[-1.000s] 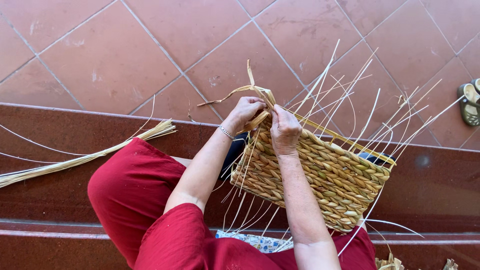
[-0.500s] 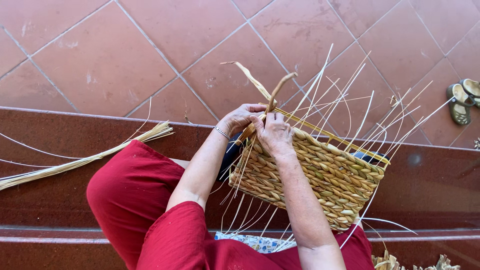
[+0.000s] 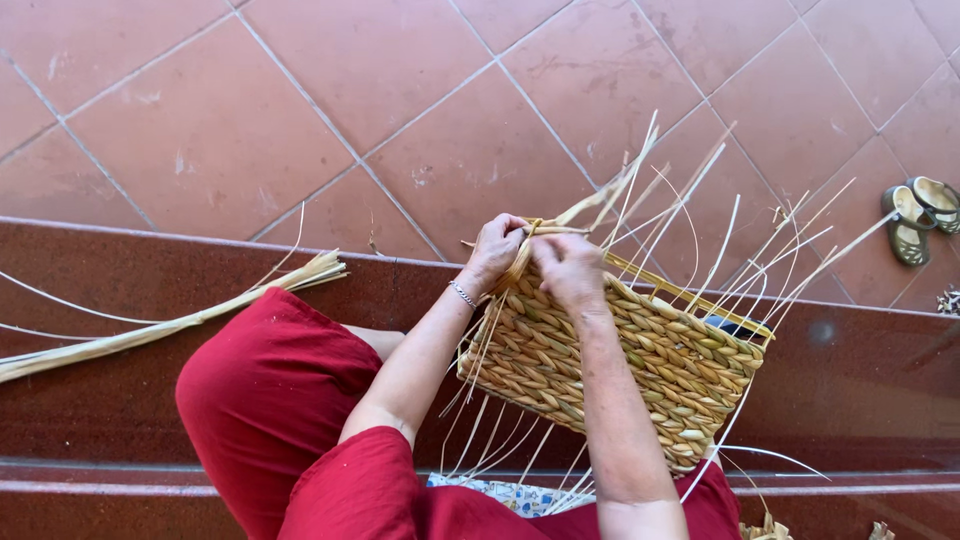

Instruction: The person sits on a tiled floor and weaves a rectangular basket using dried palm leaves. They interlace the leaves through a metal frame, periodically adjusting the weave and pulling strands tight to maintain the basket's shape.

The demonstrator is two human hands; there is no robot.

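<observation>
Since half a second ago, both hands have drawn closer together at the near top corner of the basket, and the loose strand that stood up between them is now bent down and pinched flat along the rim. View has also dropped a little; the sandals sit lower at the right edge than before.

I see the left hand, bracelet at the wrist, closed tight on the strand right at the corner. Right hand closed too, fingers curled over the rim, pressing the same strand against the weave. Both grips narrow, both holding straw.

Basket rests tilted across my lap, between the red trousers and the dark red step, woven side facing up.

Progress, as I judge it: the wall is plaited nearly full height, rows tight and even. What remains is the top edge. Many thin stakes stand out unworked beyond the rim, fanning toward the tiled floor, and more loose ends hang below the base. So the body looks done; finishing the border and trimming looks largely ahead.

Spare bundle of straw lies well apart to the left on the step, untouched.
</observation>
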